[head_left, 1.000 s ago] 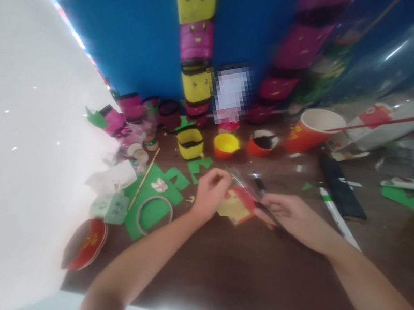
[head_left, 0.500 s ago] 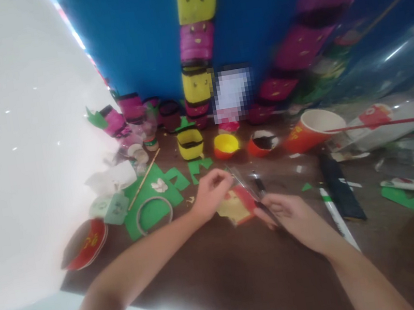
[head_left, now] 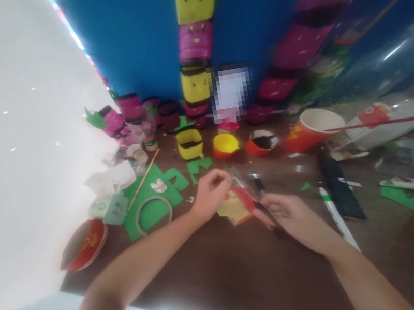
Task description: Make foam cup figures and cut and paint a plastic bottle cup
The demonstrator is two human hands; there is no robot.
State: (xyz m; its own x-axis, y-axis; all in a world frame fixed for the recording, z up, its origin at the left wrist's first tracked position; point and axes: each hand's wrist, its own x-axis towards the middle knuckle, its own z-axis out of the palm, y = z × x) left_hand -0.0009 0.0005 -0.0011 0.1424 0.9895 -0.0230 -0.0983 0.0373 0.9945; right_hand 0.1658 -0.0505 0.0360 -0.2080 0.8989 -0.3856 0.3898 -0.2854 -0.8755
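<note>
Now, left hand point(head_left: 213, 192): fingers curled, can't tell if pinching
Right hand point(head_left: 288, 216): grip round tool point(head_left: 265, 212)
Scrap point(head_left: 234, 207): between hands

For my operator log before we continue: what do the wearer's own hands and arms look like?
The left hand and right hand are ungloved. Both forearms are sleeveless as far as visible, with no watch or bracelet showing. Blur hides finer detail.

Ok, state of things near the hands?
Left hand: curled; contents unclear.
Right hand: closed around slim dark-handled tool.
Red-and-beige flat piece: between hands, edges uneven.
Yellow square black-rimmed cup: upright, open.
Round red yellow-lined cup: upright, open.
Round red dark-stained cup: upright, open.
Grey ring: lying on green sheet.
</note>
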